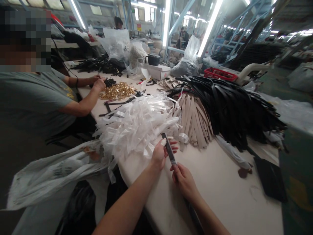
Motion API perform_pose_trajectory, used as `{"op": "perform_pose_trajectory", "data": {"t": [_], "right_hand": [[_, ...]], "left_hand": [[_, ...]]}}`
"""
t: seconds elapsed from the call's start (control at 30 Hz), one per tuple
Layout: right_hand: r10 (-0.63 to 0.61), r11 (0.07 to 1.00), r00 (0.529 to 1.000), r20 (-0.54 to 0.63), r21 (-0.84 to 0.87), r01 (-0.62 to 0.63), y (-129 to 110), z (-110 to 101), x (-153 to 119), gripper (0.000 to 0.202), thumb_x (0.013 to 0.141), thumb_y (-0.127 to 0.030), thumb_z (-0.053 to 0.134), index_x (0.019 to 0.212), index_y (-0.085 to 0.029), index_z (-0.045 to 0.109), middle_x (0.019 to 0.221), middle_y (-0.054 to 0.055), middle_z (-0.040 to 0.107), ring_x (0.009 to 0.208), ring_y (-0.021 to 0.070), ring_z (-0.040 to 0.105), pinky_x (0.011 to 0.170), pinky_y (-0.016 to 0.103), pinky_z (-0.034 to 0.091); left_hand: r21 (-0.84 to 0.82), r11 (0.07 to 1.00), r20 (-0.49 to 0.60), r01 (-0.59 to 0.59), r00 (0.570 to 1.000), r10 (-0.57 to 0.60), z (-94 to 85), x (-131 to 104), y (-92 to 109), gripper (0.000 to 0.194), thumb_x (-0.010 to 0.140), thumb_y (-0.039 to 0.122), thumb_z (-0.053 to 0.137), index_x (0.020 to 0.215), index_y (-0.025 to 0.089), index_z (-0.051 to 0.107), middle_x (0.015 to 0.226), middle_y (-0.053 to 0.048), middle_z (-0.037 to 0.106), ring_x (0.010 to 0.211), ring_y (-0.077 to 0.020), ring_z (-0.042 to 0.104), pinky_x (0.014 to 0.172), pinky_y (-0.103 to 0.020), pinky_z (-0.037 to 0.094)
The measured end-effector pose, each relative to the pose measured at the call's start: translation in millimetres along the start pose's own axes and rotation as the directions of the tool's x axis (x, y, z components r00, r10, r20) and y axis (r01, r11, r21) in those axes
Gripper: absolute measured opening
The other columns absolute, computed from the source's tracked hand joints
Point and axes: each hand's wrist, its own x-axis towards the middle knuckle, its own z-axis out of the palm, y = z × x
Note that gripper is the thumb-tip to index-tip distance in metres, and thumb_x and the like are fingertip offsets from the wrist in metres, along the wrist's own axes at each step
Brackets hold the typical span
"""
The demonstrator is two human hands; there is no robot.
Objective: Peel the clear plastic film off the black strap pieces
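Observation:
A black strap [169, 149] slants between my hands above the near part of the table. My left hand [159, 153] holds its upper end, thumb pressed on top and the fingers behind it. Lower down, my right hand [184, 179] pinches the same strap, which seems to run on below my right forearm. Just beyond my left hand lies a heap of white plastic strips [137, 125]. To its right are a bundle of beige strips [194, 120] and a large pile of black straps [234, 107].
At the left a co-worker [36, 98] handles small dark pieces beside a pile of gold metal fittings [118, 90]. A white sack [56, 173] hangs at the table's left edge. Farther back are a white box [158, 71] and a red basket [220, 74]. A dark flat piece [270, 179] lies right.

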Motion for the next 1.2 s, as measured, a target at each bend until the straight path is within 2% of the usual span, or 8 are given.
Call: {"op": "perform_pose_trajectory", "data": {"t": [0.13,0.27,0.43,0.63,0.73,0.87,1.1,1.2], "right_hand": [[-0.030,0.999,0.999,-0.044,-0.022,0.029,-1.5,1.7,2.7,0.045,0.097,-0.055,0.038,0.081,-0.018,0.057,0.054,-0.004,0.049,0.047,0.0110,0.043,0.045,0.022,0.032],[0.000,1.000,1.000,-0.006,-0.024,0.000,-0.7,-2.9,5.1,0.042,0.096,-0.052,0.042,0.076,-0.018,0.055,0.054,-0.004,0.051,0.044,0.0101,0.044,0.044,0.021,0.033],[0.130,0.992,0.963,0.234,-0.028,-0.127,-7.9,-12.0,-5.9,0.035,0.092,-0.051,0.049,0.091,-0.017,0.058,0.059,-0.003,0.059,0.039,0.0099,0.050,0.040,0.020,0.037],[0.038,0.999,0.998,0.048,-0.039,-0.036,-11.9,1.2,2.2,0.047,0.094,-0.062,0.039,0.088,-0.018,0.057,0.053,-0.005,0.054,0.033,0.0088,0.044,0.033,0.019,0.031],[-0.036,0.994,0.998,-0.054,-0.108,0.030,-5.2,10.5,10.3,0.047,0.095,-0.059,0.040,0.083,-0.018,0.060,0.054,-0.002,0.055,0.039,0.0114,0.047,0.038,0.021,0.035],[-0.154,0.965,0.986,-0.066,-0.224,0.135,-5.2,5.2,12.1,0.044,0.096,-0.052,0.041,0.093,-0.017,0.067,0.077,0.006,0.069,0.072,0.0205,0.064,0.066,0.028,0.051],[-0.334,0.842,0.942,0.026,-0.440,0.310,-72.8,-35.6,60.8,0.038,0.091,-0.049,0.052,0.096,-0.017,0.072,0.095,0.007,0.070,0.080,0.0189,0.061,0.071,0.028,0.048],[-0.367,0.799,0.916,0.159,-0.450,0.399,-109.4,-34.4,94.7,0.030,0.079,-0.045,0.070,0.068,-0.017,0.071,0.068,0.001,0.064,0.062,0.0138,0.054,0.060,0.024,0.042]], "left_hand": [[0.032,0.999,-0.039,0.030,0.999,-0.029,3.1,-9.1,-18.1,0.027,0.087,0.040,0.056,0.083,0.015,0.062,0.095,-0.014,0.073,0.074,-0.0231,0.070,0.067,-0.033,0.052],[-0.047,0.998,-0.113,-0.048,0.993,0.042,-0.1,-33.4,-44.8,0.028,0.087,0.042,0.054,0.087,0.014,0.062,0.090,-0.013,0.074,0.079,-0.0234,0.070,0.072,-0.033,0.051],[-0.037,0.978,-0.191,-0.203,0.962,0.193,-5.5,-29.8,-23.7,0.026,0.088,0.039,0.056,0.099,0.016,0.059,0.068,-0.002,0.068,0.066,-0.0157,0.065,0.073,-0.028,0.049],[0.182,0.961,-0.109,-0.209,0.967,0.231,-0.1,-34.7,-23.8,0.028,0.091,0.043,0.051,0.093,0.017,0.061,0.081,-0.006,0.070,0.071,-0.0168,0.065,0.058,-0.023,0.045],[0.210,0.947,-0.076,-0.241,0.962,0.262,-2.3,-41.6,-42.8,0.027,0.091,0.041,0.051,0.086,0.016,0.062,0.085,-0.008,0.072,0.079,-0.0193,0.067,0.073,-0.029,0.050],[0.282,0.921,-0.074,-0.268,0.951,0.299,-12.3,-46.4,-59.8,0.019,0.089,0.032,0.052,0.089,0.017,0.064,0.093,-0.008,0.072,0.089,-0.0210,0.066,0.087,-0.033,0.048],[0.376,0.888,0.007,-0.264,0.959,0.282,-19.9,-39.7,-61.2,0.022,0.089,0.033,0.050,0.087,0.017,0.064,0.092,-0.006,0.069,0.081,-0.0186,0.063,0.077,-0.030,0.049],[0.371,0.888,0.025,-0.272,0.959,0.284,-16.7,-37.5,-62.4,0.027,0.091,0.038,0.047,0.089,0.017,0.064,0.091,-0.007,0.068,0.081,-0.0190,0.063,0.077,-0.032,0.050]]}}
